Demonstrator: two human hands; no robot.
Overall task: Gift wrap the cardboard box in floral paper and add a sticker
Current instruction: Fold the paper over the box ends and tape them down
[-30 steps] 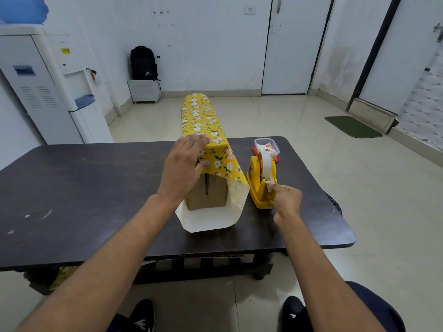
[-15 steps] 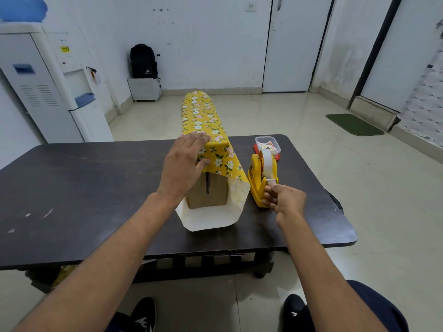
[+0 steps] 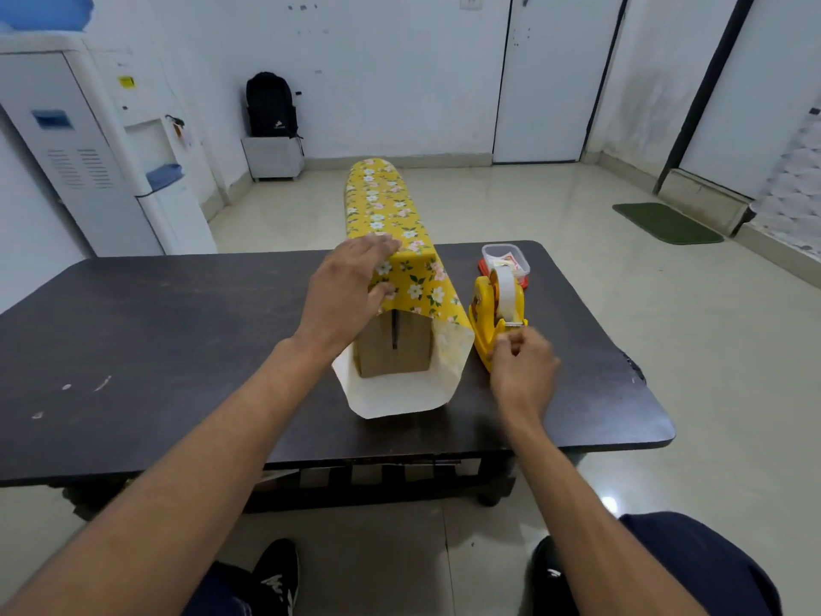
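Note:
A brown cardboard box (image 3: 393,346) stands in the middle of the dark table (image 3: 155,340), with yellow floral paper (image 3: 391,220) wrapped over it like a long tube. The paper's white underside sticks out toward me. My left hand (image 3: 344,295) presses flat on the paper on top of the box, fingers spread. Just right of the box sits a yellow tape dispenser (image 3: 491,313) with a white roll. My right hand (image 3: 522,369) pinches the tape end at the dispenser's cutter.
A small clear plastic tub (image 3: 506,257) with stickers or cards sits behind the dispenser near the table's far edge. A water dispenser (image 3: 111,148) stands at left, a black backpack (image 3: 271,106) on a stand by the far wall, a green mat (image 3: 666,224) at right.
My right hand has closed its fingers on the tape end at the dispenser's cutter and drawn slightly toward me. The left hand stays pressed on the paper.

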